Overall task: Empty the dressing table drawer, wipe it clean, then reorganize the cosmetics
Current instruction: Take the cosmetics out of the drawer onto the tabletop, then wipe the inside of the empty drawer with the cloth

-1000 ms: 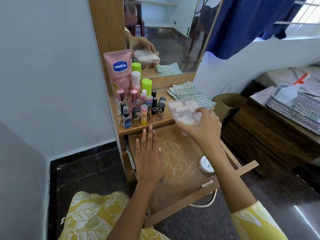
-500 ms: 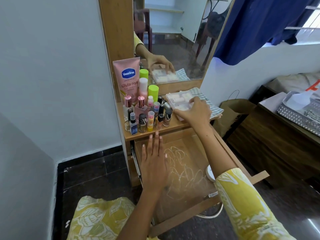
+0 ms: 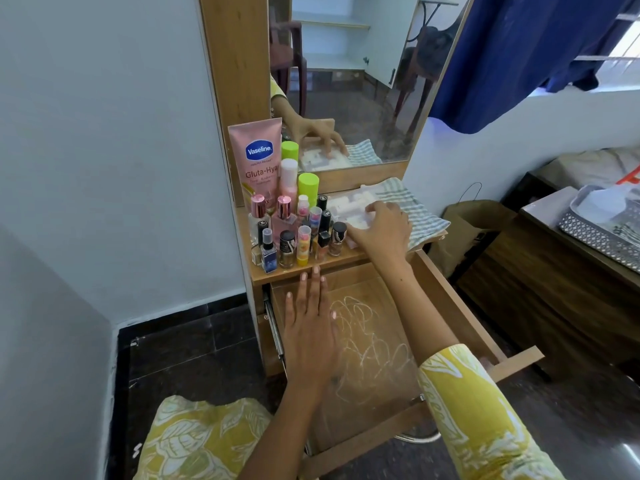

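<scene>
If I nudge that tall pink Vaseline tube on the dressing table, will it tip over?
Probably. The Vaseline tube stands tall on its narrow cap end, so it looks top-heavy. It seems to lean on the mirror frame behind, which may steady it. If it falls forward, the small bottles crowded in front would likely topple.

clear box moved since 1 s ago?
Yes. The clear box went from above the drawer's back edge onto the checked cloth, beside the bottles; right hand rests on it.

The person wears a yellow sleeve point(image 3: 474, 410) with white leaf print.
</scene>
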A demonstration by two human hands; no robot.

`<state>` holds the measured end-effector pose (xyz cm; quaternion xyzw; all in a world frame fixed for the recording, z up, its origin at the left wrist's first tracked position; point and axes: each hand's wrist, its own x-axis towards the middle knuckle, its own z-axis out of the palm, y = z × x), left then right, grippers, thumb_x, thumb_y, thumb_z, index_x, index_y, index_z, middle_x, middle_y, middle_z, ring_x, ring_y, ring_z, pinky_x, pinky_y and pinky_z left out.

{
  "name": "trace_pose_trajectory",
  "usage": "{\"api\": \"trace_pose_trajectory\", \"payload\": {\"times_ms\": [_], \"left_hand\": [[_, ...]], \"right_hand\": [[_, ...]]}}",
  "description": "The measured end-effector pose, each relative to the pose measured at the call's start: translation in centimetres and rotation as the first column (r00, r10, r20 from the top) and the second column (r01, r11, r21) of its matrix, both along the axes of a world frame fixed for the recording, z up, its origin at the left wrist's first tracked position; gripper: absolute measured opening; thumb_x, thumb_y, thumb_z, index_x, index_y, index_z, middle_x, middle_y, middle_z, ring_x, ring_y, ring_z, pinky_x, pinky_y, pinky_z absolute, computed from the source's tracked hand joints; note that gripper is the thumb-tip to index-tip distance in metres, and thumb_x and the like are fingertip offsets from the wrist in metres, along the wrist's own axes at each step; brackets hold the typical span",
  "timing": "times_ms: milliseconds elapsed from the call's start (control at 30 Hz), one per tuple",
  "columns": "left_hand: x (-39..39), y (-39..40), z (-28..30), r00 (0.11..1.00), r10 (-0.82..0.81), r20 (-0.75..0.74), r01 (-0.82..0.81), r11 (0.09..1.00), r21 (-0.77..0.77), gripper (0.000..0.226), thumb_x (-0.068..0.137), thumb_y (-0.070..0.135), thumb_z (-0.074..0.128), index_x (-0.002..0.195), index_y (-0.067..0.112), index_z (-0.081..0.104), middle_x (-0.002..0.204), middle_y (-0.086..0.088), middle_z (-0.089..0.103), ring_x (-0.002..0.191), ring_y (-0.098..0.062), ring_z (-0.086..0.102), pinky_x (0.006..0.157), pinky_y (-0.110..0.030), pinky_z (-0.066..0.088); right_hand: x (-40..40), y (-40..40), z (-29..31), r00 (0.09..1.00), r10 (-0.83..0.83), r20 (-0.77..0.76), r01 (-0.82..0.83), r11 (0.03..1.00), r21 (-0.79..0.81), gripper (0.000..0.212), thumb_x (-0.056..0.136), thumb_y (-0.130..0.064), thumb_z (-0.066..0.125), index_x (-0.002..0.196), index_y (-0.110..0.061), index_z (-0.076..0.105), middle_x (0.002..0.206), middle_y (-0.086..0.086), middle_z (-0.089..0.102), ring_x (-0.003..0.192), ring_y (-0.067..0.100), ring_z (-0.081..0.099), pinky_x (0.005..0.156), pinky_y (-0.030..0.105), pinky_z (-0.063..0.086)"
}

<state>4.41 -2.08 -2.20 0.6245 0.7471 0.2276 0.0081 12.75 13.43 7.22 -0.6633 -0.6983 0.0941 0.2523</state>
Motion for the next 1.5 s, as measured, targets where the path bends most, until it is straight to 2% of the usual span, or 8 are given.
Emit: {"api": "trace_pose_trajectory", "payload": {"times_ms": [167, 300, 533, 767, 900, 1133, 1300, 1500], "left_hand": [[0.0, -0.1, 0.1, 1.0, -0.004, 0.007, 0.004, 1.0, 0.011, 0.06, 0.098, 0.026, 0.038, 0.148, 0.011, 0.01, 0.156, -0.005, -0.002, 0.143, -0.022, -0.005, 0.115, -0.043, 0.0], [0.0, -0.1, -0.2, 1.0, -0.013, 0.014, 0.013, 1.0, 0.009, 0.058, 0.099, 0.026, 0.034, 0.149, 0.012, 0.007, 0.156, -0.003, -0.007, 0.143, -0.02, -0.01, 0.116, -0.041, -0.003], [0.0, -0.2, 0.0, 0.999, -0.028, 0.02, 0.028, 1.0, 0.012, 0.058, 0.099, 0.025, 0.035, 0.148, 0.011, 0.007, 0.156, -0.003, -0.009, 0.143, -0.02, -0.011, 0.117, -0.042, -0.001], [0.0, -0.2, 0.1, 1.0, -0.024, 0.012, 0.024, 1.0, -0.001, 0.058, 0.1, 0.027, 0.031, 0.149, 0.011, 0.003, 0.156, -0.002, -0.013, 0.143, -0.018, -0.015, 0.116, -0.041, -0.004], [0.0, 0.0, -0.1, 1.0, -0.018, -0.004, 0.018, 1.0, -0.003, 0.058, 0.099, 0.027, 0.034, 0.148, 0.011, 0.009, 0.156, -0.004, -0.006, 0.144, -0.021, -0.01, 0.117, -0.043, 0.001], [0.1, -0.1, 0.1, 0.999, -0.016, -0.034, 0.015, 1.0, -0.015, 0.059, 0.1, 0.029, 0.031, 0.148, 0.011, 0.004, 0.156, -0.005, -0.01, 0.143, -0.02, -0.013, 0.115, -0.04, -0.005], [0.3, -0.8, 1.3, 0.999, -0.038, -0.019, 0.039, 0.998, 0.042, 0.056, 0.096, 0.032, 0.016, 0.146, 0.007, 0.017, 0.155, -0.01, 0.009, 0.144, -0.022, 0.003, 0.117, -0.039, -0.005], [2.3, 0.8, 3.7, 0.948, -0.284, -0.142, 0.307, 0.935, 0.177, 0.051, 0.099, 0.027, 0.031, 0.146, 0.007, 0.026, 0.155, -0.01, 0.017, 0.144, -0.02, 0.011, 0.116, -0.044, 0.013]], "right_hand": [[2.1, -2.2, -0.5, 0.99, 0.073, -0.117, -0.061, 0.993, 0.103, 0.033, 0.093, -0.029, 0.053, 0.118, -0.01, 0.062, 0.137, 0.015, 0.05, 0.13, 0.027, 0.042, 0.105, 0.038, 0.035], [5.5, -7.3, -2.6, 0.999, 0.033, -0.021, -0.026, 0.966, 0.258, 0.019, 0.092, -0.029, 0.055, 0.098, -0.012, 0.064, 0.107, 0.003, 0.058, 0.101, 0.017, 0.052, 0.076, 0.023, 0.038], [10.7, -10.6, -5.1, 0.887, 0.151, 0.436, 0.096, 0.864, -0.494, 0.054, 0.079, -0.037, 0.072, 0.125, -0.019, 0.049, 0.124, 0.008, 0.048, 0.112, 0.025, 0.05, 0.085, 0.035, 0.052], [10.9, -10.4, -5.0, 0.753, 0.254, 0.607, 0.197, 0.793, -0.576, 0.044, 0.076, -0.03, 0.075, 0.111, -0.017, 0.053, 0.088, -0.002, 0.054, 0.083, 0.017, 0.059, 0.073, 0.028, 0.048], [9.9, -9.3, -3.2, 0.875, 0.183, 0.448, 0.072, 0.866, -0.495, 0.063, 0.07, -0.046, 0.075, 0.123, -0.024, 0.049, 0.111, 0.001, 0.053, 0.095, 0.02, 0.058, 0.076, 0.031, 0.048], [3.6, -3.2, 1.7, 0.988, 0.153, -0.01, -0.151, 0.981, 0.121, 0.062, 0.073, -0.049, 0.071, 0.12, -0.019, 0.043, 0.115, 0.004, 0.059, 0.103, 0.026, 0.058, 0.07, 0.032, 0.04], [1.6, 0.4, 1.1, 0.974, 0.222, 0.049, -0.226, 0.97, 0.088, 0.041, 0.081, -0.045, 0.068, 0.108, -0.016, 0.058, 0.121, 0.001, 0.058, 0.107, 0.022, 0.055, 0.077, 0.034, 0.042], [6.1, 0.4, -1.1, 0.975, 0.213, -0.07, -0.199, 0.965, 0.172, 0.047, 0.099, -0.044, 0.036, 0.13, -0.011, 0.051, 0.132, 0.009, 0.056, 0.123, 0.026, 0.051, 0.099, 0.036, 0.04]]}}
